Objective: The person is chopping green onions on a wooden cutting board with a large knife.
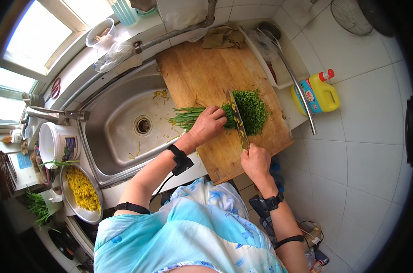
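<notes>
My left hand (209, 122) presses a bundle of long green stems (186, 116) on the wooden board (197, 73), fingers curled around it. Just right of those fingers is the wide knife (238, 120), its blade flecked with yellow bits, and my right hand (256, 164) grips its handle at the near end. A pile of finely chopped greens (252, 109) lies along the blade's right side.
A steel sink (120, 136) is at left, with a white bucket (51, 141), a dish of yellow pieces (81, 191) and more greens (35, 204) beside it. Rightward stand a white tray (288, 77), a yellow jug (320, 95) and a tiled wall (361, 118).
</notes>
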`<state>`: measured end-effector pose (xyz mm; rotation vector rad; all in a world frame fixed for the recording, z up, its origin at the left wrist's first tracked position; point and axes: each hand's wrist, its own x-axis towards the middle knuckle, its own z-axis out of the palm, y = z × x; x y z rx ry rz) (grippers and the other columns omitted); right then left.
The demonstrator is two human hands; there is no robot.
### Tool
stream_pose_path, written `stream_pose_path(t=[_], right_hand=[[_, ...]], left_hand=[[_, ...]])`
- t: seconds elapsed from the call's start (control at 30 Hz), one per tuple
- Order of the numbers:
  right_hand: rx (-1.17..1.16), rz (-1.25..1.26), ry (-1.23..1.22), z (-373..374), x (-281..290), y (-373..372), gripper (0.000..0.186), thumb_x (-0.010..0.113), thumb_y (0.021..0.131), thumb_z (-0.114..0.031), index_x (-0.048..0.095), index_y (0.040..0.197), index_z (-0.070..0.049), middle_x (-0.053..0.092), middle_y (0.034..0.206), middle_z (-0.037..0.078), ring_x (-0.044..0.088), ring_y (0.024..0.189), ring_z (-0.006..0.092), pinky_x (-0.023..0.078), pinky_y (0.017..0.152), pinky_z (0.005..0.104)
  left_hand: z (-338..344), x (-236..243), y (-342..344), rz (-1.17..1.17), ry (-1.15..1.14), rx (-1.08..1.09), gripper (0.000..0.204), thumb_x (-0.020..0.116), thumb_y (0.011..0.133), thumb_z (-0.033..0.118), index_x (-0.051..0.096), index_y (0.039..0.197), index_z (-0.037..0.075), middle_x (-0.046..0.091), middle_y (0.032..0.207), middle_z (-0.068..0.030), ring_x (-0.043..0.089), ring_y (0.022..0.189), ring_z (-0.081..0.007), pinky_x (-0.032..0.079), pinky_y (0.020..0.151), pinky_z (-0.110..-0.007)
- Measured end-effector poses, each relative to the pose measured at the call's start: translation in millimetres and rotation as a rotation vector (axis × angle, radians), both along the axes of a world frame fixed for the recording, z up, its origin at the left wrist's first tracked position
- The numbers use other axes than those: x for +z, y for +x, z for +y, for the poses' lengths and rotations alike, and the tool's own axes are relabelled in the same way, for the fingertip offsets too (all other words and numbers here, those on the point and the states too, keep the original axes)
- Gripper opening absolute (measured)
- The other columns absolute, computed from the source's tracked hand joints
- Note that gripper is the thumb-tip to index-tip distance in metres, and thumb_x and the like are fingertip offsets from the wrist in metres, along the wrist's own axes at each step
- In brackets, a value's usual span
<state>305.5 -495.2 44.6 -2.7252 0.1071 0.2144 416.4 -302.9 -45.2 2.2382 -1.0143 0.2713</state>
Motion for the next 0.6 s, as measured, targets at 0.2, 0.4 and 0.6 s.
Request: stream_pose_path(t=[0.2, 0.4, 0.6], right_hand=[[-0.016, 0.121, -0.013, 12.0, -16.0, 16.4, 0.017, 0.061, 0.081, -0.016, 0.062, 0.077, 0.0, 0.066, 0.075, 0.025, 0.065, 0.071, 0.0443, 0.052, 0.066, 0.0528], [-0.068, 0.043, -0.076, 18.1, -32.0, 28.8, 0.015, 0.061, 0.082, -0.016, 0.062, 0.078, -0.001, 0.066, 0.075, 0.025, 0.066, 0.072, 0.044, 0.052, 0.065, 0.0531], [-0.058, -0.045, -0.02, 11.5, 0.4, 12.2, 0.014, 0.061, 0.081, -0.014, 0.062, 0.075, -0.001, 0.064, 0.068, 0.025, 0.065, 0.066, 0.0428, 0.051, 0.061, 0.0529]], left_hand=[[-5.9, 0.9, -0.7, -0.059, -0.055, 0.049, 0.012, 0.065, 0.066, 0.006, 0.054, 0.069, 0.008, 0.05, 0.08, -0.0069, 0.052, 0.082, -0.0278, 0.049, 0.072, -0.037], [-8.4, 5.2, 0.9, -0.024, -0.027, 0.057, 0.007, 0.061, 0.069, 0.007, 0.055, 0.071, 0.007, 0.05, 0.08, -0.0076, 0.052, 0.082, -0.0279, 0.049, 0.072, -0.037], [-7.9, 2.7, -0.5, -0.021, -0.003, 0.077, 0.005, 0.059, 0.071, 0.006, 0.055, 0.071, 0.007, 0.05, 0.081, -0.0076, 0.052, 0.083, -0.0278, 0.048, 0.072, -0.037]])
